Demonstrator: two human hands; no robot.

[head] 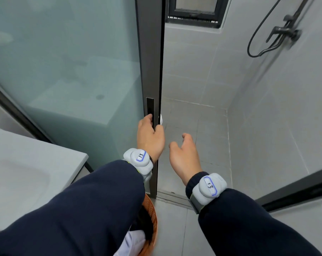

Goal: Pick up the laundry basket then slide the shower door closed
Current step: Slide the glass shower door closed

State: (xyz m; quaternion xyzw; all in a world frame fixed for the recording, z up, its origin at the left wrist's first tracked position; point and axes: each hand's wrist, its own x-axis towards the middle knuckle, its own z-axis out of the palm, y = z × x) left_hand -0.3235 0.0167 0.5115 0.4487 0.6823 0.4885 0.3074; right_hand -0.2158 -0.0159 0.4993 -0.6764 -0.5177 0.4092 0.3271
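The frosted glass shower door [68,67] with a dark metal frame fills the upper left. My left hand [150,137] is clasped on the edge of its frame, fingers in the recessed handle slot. To its right, apart from the door, my right hand [184,154] hovers open with fingers spread, holding nothing. An orange woven laundry basket [152,224] with white and dark clothes inside sits low under my left forearm, mostly hidden by the sleeve. Whether anything holds it cannot be seen.
The shower opening to the right shows a grey tiled floor [202,145] and wall, a black shower hose and fitting [278,34], and a small dark window [193,12]. A grey washbasin counter [27,163] stands at left. The dark door track [175,197] crosses the threshold.
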